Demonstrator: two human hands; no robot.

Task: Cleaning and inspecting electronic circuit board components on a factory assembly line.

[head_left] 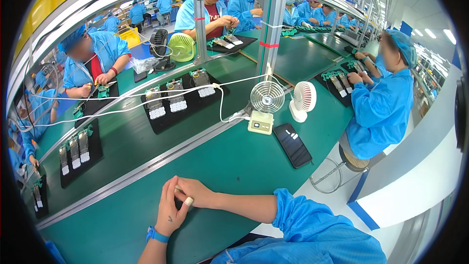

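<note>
My left hand (171, 210) and my right hand (199, 194) meet just above the near green bench. A blue band (157, 235) circles my left wrist. The left fingers stretch out straight, with the thumb held apart from them. A cream finger cot (188, 201) covers the left thumb tip. My right hand comes in from the right, its fingers curled against the left one. Whether anything lies between the palms is hidden. Nearest beyond them lies a dark phone (292, 145), flat on the bench.
A white fan (303, 101), a round wire-guard fan (267, 97) and a small cream box (260, 122) stand behind the phone. White cables cross the dark green conveyor (200, 120). Black mats (183, 97) there carry circuit assemblies. Co-workers in blue sit around; one person (381, 98) works at right.
</note>
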